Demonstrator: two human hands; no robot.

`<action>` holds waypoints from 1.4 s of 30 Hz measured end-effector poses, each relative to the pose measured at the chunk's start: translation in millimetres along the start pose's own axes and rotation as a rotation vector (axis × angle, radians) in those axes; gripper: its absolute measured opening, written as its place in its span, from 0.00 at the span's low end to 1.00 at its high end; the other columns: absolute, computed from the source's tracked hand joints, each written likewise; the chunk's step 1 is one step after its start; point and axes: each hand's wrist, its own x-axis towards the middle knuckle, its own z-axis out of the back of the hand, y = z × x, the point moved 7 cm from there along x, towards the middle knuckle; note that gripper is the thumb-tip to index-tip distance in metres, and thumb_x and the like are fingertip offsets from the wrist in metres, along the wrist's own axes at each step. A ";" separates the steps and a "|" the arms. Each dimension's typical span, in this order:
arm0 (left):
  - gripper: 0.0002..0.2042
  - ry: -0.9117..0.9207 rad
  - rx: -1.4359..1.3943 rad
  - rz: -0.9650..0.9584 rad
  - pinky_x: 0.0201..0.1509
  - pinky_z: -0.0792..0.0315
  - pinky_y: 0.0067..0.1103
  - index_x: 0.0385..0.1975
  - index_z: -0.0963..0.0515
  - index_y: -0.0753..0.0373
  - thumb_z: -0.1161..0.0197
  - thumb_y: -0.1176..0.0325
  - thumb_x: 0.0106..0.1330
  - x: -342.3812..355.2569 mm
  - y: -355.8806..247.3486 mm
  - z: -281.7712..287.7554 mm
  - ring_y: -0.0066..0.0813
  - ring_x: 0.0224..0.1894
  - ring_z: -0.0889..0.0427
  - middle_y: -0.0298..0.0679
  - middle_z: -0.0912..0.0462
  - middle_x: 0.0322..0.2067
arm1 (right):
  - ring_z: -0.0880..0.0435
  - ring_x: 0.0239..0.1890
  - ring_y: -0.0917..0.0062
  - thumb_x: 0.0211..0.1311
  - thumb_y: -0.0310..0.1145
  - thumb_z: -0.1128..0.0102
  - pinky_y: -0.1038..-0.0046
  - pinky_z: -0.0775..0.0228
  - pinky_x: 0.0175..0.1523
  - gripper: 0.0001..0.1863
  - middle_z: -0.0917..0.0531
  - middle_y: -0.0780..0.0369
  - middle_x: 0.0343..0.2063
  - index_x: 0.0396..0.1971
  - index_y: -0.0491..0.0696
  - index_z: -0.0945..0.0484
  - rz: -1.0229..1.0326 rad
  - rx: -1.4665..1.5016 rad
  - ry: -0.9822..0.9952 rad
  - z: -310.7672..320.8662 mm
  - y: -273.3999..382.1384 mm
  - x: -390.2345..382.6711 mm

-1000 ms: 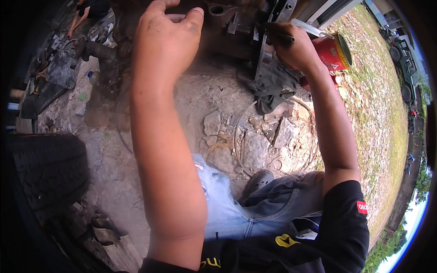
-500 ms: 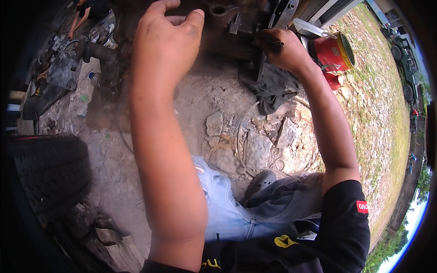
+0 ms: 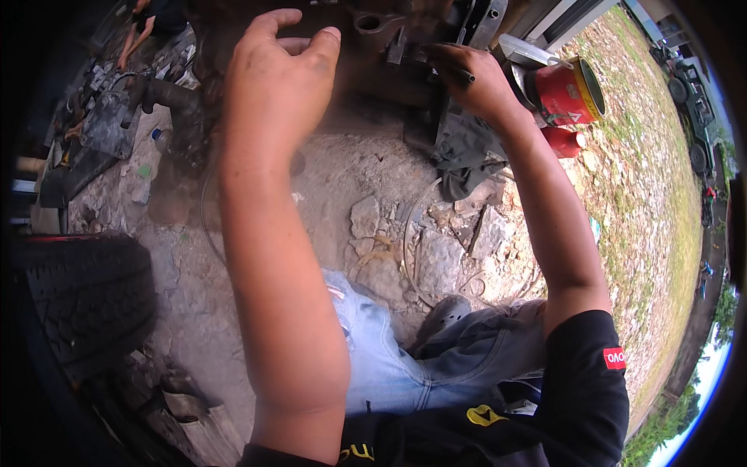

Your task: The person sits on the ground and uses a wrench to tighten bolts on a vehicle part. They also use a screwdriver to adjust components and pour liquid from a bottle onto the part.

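Observation:
My left hand [image 3: 278, 82] is at the top centre beside dark, rusty machinery [image 3: 366, 78], its curved fingers and thumb apart and nothing visible in it; whether its fingertips touch metal I cannot tell. My right hand [image 3: 481, 89] is closed on a thin dark metal tube [image 3: 467, 75] at the machinery's right part, near an upright metal bracket [image 3: 487, 22] with round holes. Beneath this part hangs a dark grey cloth [image 3: 467, 156]. A ring-shaped opening [image 3: 368, 23] shows in the metal between my hands.
A red and yellow bucket [image 3: 562, 93] and a red container [image 3: 564, 143] stand right. A large tyre [image 3: 82, 300] lies left. Another person [image 3: 144, 23] reaches into scrap parts at upper left. Rocks [image 3: 440, 257], wire loops and rubble cover the ground; a green vehicle [image 3: 689, 117] is far right.
My right hand and the tube have shifted a little to the left. My left hand has moved slightly down and left, its fingers still apart.

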 end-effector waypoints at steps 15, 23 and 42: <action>0.25 -0.030 0.049 -0.004 0.51 0.24 0.28 0.54 0.26 0.68 0.34 0.60 0.61 4.8 10.7 1.0 0.37 0.43 0.15 0.46 0.14 0.40 | 0.17 0.44 0.56 0.62 0.33 0.41 0.62 0.24 0.49 0.14 0.15 0.52 0.39 0.45 0.46 0.18 -0.145 -0.044 0.023 18.0 -7.8 0.4; 0.26 -0.014 0.076 -0.031 0.51 0.24 0.27 0.56 0.27 0.68 0.34 0.59 0.62 5.7 11.2 -3.8 0.36 0.43 0.15 0.47 0.14 0.40 | 0.17 0.44 0.56 0.61 0.33 0.42 0.61 0.24 0.49 0.13 0.15 0.53 0.39 0.45 0.49 0.17 -0.129 -0.044 0.108 16.9 0.2 -2.4; 0.25 -0.023 -0.017 -0.036 0.47 0.24 0.25 0.54 0.27 0.70 0.34 0.60 0.63 -2.6 -2.3 3.2 0.33 0.40 0.15 0.49 0.15 0.39 | 0.16 0.43 0.57 0.55 0.29 0.45 0.59 0.23 0.48 0.16 0.15 0.54 0.36 0.44 0.51 0.18 -0.071 -0.381 0.324 -38.8 19.5 -4.4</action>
